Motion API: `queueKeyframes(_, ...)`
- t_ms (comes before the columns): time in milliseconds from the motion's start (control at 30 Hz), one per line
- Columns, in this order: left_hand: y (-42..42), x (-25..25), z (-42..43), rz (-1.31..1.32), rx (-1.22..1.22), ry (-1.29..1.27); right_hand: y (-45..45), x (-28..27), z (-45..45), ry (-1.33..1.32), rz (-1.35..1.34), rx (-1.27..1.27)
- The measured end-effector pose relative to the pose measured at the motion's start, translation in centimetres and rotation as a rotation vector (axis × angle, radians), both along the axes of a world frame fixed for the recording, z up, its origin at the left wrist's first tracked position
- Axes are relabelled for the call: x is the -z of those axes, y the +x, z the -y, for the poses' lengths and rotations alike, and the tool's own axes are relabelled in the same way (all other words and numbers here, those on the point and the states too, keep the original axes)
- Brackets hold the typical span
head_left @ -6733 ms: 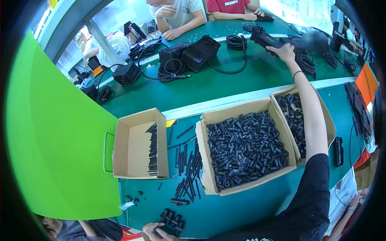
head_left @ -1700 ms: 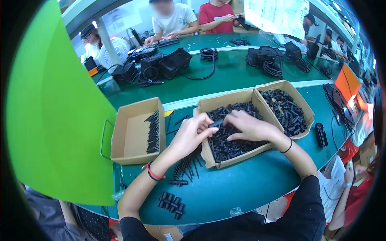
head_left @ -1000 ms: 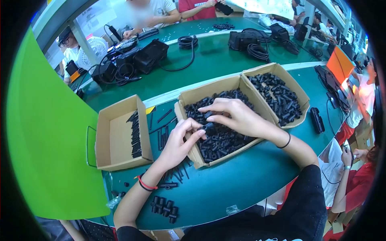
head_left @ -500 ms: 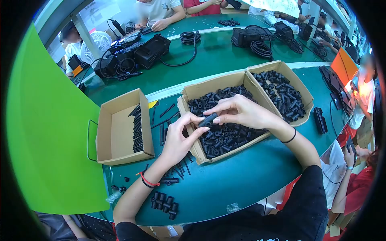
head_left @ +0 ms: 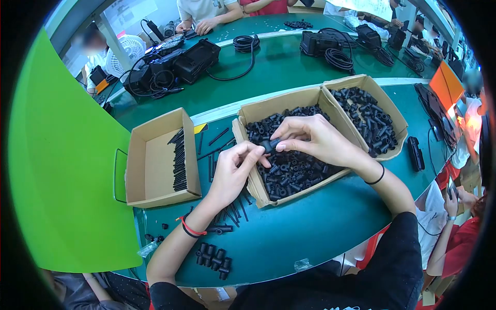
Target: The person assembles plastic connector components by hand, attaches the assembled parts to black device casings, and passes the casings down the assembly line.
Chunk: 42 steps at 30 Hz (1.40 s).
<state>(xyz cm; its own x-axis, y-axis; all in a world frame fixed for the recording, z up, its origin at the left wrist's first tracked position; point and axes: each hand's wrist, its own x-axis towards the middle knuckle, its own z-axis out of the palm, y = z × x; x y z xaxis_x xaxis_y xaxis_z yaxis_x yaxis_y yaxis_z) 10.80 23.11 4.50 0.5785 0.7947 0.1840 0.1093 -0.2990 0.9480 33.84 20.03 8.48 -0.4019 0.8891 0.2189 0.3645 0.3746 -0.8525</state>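
Note:
A small black T-shaped pipe fitting (head_left: 268,146) is pinched from both sides by the fingers of my left hand (head_left: 231,169) and my right hand (head_left: 319,140). My hands hold it over a cardboard box (head_left: 279,105) filled with similar black fittings. Fingers cover part of the piece, so its ends are not fully visible. Below my left wrist, a short row of black T-fittings (head_left: 214,259) lies on the green table, with a single one (head_left: 221,229) just above. Long black screws (head_left: 235,213) are scattered beside my left hand.
An open cardboard box (head_left: 153,168) at left holds a row of long black screws. Another carton (head_left: 393,109) of black fittings adjoins the middle box. A green panel (head_left: 72,165) borders the left. Black cased devices (head_left: 196,61) with coiled cables sit across the table; other people work around it.
The fitting has turned between my fingers and now shows a different side. Both hands stay close together over the box. The whole view has shifted slightly.

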Motion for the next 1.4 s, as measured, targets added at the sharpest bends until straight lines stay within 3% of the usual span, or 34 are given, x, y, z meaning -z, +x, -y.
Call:
queueKeyframes(333,0.0,-0.3,0.0,0.074,0.073,-0.023,-0.3,-0.1,0.2,0.166,0.021,-0.002)
queueKeyframes(633,-0.1,-0.8,0.0,0.002,0.073,-0.048,-0.1,-0.6,0.3,0.119,0.023,0.010)
queueKeyframes(700,0.3,-1.0,0.1,0.013,0.063,0.107,-0.2,-0.6,0.4,0.145,0.002,0.051)
queueKeyframes(733,0.0,-1.7,0.3,-0.154,0.073,0.164,-0.1,-0.4,0.3,0.188,-0.014,0.081)
queueKeyframes(800,0.3,-2.1,0.7,-0.374,0.138,0.511,-0.1,-0.4,0.2,0.237,-0.034,0.110)
queueKeyframes(1033,1.8,-3.4,0.2,-0.758,0.185,0.554,-0.6,-0.8,0.5,0.197,-0.056,0.131)
queueKeyframes(1200,1.0,-2.2,0.0,-0.600,0.120,0.669,-0.5,-1.3,0.7,-0.012,-0.339,0.165)
queueKeyframes(1400,1.2,-2.5,-0.2,-0.515,0.220,0.518,-0.3,-1.5,0.6,-0.065,-0.366,0.153)
